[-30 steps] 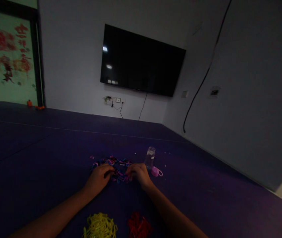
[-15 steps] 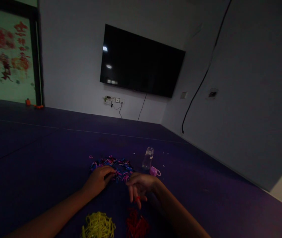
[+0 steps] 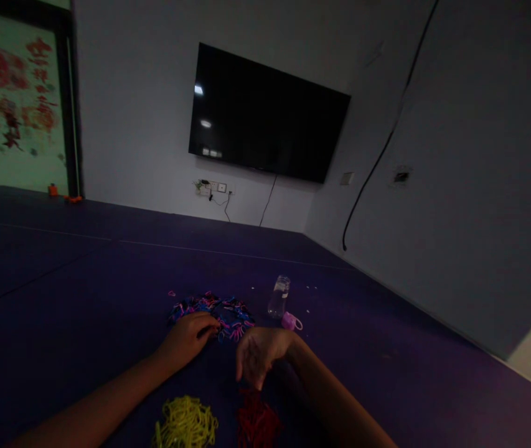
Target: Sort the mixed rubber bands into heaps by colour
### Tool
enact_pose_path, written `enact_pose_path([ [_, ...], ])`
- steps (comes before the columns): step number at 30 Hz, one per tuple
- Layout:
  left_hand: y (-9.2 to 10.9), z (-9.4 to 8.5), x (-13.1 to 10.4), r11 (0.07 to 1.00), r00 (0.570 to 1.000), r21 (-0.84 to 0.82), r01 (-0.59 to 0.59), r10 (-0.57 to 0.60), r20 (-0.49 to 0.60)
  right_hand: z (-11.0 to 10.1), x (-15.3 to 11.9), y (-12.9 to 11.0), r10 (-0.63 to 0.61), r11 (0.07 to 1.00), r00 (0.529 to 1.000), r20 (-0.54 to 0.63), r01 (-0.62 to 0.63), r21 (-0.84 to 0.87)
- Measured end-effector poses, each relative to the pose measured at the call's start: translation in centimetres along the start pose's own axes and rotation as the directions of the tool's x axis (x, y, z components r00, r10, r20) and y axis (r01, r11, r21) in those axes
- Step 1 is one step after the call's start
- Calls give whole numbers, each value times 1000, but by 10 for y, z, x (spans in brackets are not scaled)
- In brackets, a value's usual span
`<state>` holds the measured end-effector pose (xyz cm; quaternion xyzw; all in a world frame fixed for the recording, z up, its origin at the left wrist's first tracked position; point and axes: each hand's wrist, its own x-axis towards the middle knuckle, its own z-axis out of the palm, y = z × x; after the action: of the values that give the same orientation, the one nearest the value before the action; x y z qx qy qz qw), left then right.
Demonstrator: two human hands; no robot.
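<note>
A loose heap of small blue, purple and pink rubber bands (image 3: 234, 309) lies on the dark purple floor ahead of me. My left hand (image 3: 190, 337) rests at its near edge, with thumb and fingers pinched together among the bands; what is between the fingertips is hidden. Over a pile of red rubber bands (image 3: 258, 423), my right hand (image 3: 261, 353) hangs bent at the wrist, its fingers pointing down, loosely apart. The fingertips reach the top of that pile. To the left of the red pile is a pile of yellow rubber bands (image 3: 187, 424).
Beyond my right hand lies a clear bottle (image 3: 279, 297), beside a pink cap with a loop (image 3: 291, 321). White scraps (image 3: 308, 312) dot the floor nearby. A television (image 3: 267, 115) hangs on the far wall, and a black cable (image 3: 377, 158) runs down the right wall.
My right hand has turned downward; its spread fingers, with a red band at them, now point into the red pile. My left hand has barely moved.
</note>
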<state>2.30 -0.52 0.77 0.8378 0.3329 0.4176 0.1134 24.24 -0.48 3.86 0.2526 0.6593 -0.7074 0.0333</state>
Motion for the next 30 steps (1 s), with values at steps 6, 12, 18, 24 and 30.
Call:
enact_pose_path([
  [6,39,1,3,993,994,-85,76,-69,85,-9,-1,15,-289,945,942,-174,309,104],
  [12,93,9,-11,960,911,-258,111,6,413,-8,9,17,-368,901,867,-334,422,103],
  [18,91,10,-16,977,938,-210,36,39,344,-13,16,23,-400,860,769,-499,503,86],
  [24,78,17,-18,987,950,-156,47,4,312,-8,17,20,-353,879,768,-535,467,90],
  [30,85,17,-21,983,883,-151,106,-23,470,0,19,11,-335,887,698,-633,460,38],
])
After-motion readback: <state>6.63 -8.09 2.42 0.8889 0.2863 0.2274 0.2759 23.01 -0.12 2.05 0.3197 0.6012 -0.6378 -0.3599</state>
